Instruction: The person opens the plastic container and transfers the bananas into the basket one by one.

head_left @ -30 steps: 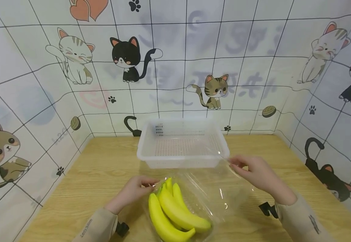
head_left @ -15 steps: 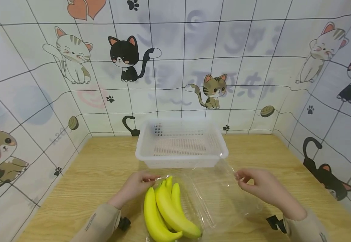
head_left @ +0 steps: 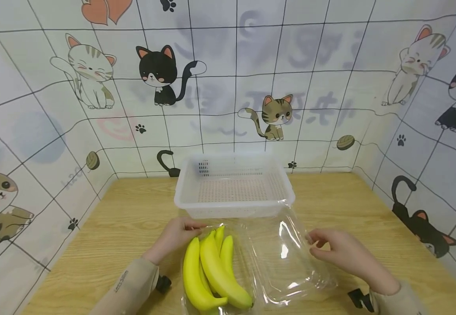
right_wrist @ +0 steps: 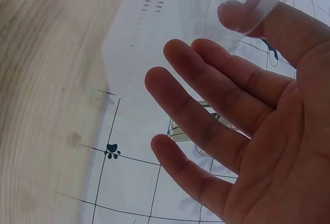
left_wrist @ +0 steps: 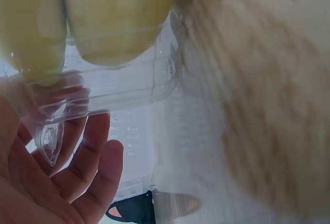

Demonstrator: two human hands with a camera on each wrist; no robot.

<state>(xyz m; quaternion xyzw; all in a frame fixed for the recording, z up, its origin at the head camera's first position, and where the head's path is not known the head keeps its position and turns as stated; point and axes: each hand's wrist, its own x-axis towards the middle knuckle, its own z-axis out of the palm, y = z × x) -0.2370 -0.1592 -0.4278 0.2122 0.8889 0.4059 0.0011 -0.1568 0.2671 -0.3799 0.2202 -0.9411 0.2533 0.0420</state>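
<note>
While "Slim" can be read on the left sleeve (head_left: pixel 121 282), bananas (head_left: pixel 219 271) are held in the clear box (head_left: pixel 242 253), before a white basket (head_left: pixel 233 204) set by the worktop's (head_left: pixel 129 214) back edge. The box's corner is touched by the left hand (head_left: pixel 174 236); whether it is pinched cannot be told. At the opened lid's (head_left: pixel 284 262) right edge, the right hand (head_left: pixel 339 249) is held with fingers parted. Room is left between the basket and both back corners.

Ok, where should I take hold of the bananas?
Probably around their middles, from above: the bananas lie lengthwise side by side in the clear tray, narrow across, and the lid is folded open to the right, leaving their tops uncovered.
</note>
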